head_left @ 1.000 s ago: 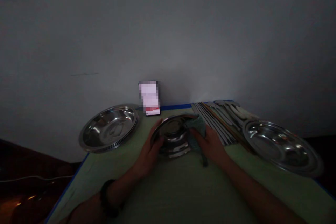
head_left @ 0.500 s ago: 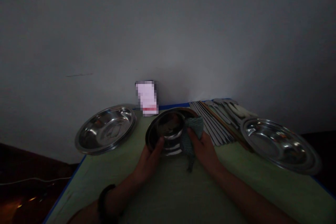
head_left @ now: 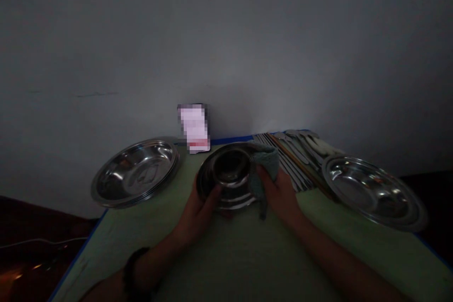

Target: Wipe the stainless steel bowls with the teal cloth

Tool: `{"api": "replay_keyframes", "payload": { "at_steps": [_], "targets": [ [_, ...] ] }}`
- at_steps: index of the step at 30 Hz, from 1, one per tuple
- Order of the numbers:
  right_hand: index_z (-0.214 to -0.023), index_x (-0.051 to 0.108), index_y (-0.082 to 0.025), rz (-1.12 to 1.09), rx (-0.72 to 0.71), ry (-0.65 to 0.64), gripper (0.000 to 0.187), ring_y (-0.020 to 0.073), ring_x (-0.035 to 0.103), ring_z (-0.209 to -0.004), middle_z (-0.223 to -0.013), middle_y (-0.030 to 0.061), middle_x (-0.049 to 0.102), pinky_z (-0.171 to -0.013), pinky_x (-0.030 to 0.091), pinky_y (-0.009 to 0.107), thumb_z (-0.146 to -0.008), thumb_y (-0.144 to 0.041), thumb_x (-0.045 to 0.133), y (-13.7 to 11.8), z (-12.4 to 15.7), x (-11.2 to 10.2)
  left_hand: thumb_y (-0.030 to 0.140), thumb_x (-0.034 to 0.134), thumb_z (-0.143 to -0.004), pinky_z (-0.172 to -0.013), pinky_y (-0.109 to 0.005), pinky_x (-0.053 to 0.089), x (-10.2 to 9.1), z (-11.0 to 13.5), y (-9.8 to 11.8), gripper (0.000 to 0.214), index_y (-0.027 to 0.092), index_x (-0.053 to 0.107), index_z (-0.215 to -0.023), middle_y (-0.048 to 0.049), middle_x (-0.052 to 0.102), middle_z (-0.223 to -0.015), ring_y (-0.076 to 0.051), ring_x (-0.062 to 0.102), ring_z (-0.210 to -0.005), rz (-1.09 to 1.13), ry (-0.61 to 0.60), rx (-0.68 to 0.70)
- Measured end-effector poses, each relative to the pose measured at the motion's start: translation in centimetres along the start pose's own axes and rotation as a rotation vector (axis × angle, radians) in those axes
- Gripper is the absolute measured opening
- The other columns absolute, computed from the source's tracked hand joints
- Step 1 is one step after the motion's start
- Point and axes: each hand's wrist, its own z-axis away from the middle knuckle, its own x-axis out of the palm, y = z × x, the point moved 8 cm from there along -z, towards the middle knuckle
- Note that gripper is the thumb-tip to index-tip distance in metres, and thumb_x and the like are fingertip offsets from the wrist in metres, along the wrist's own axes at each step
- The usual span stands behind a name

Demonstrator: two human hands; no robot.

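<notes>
A shiny metal bowl (head_left: 231, 189) with a wide rim is held between my hands above the table. My left hand (head_left: 200, 210) grips its near left side, thumb over the rim and fingers underneath. My right hand (head_left: 281, 193) pinches a grey-green cloth (head_left: 267, 163) against the bowl's right side, and part of the cloth hangs below the rim. The fingers behind the cloth are hidden. To the left sits a stack of similar metal bowls (head_left: 136, 174); another metal bowl (head_left: 371, 193) is at the right.
Chopsticks (head_left: 286, 165) and several spoons (head_left: 300, 146) lie in a row at the back right of the green table (head_left: 226, 259). A phone (head_left: 194, 127) with a blurred screen leans on the wall (head_left: 226, 47). A white cable (head_left: 42, 244) runs at the lower left.
The held bowl has turned and tilted slightly, and the cloth in my right hand has shifted a little right along its rim. The whole view has drifted slightly.
</notes>
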Motion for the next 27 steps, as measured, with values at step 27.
{"api": "replay_keyframes", "payload": {
  "at_steps": [27],
  "targets": [
    [-0.086,0.064,-0.017,-0.129,0.2,-0.076,0.034,0.0189,0.061,-0.07,-0.077,0.0038,0.067,-0.063,0.047,0.029,-0.085,-0.048,0.049,1.4,1.3,2.0,0.044,0.062,-0.08,-0.082,-0.043,0.056,-1.0,-0.4,1.0,0.05,0.017,0.052,-0.12,-0.0118,0.067,-0.114,-0.029,0.066,-0.1,-0.093,0.12,0.049]
  ]
}}
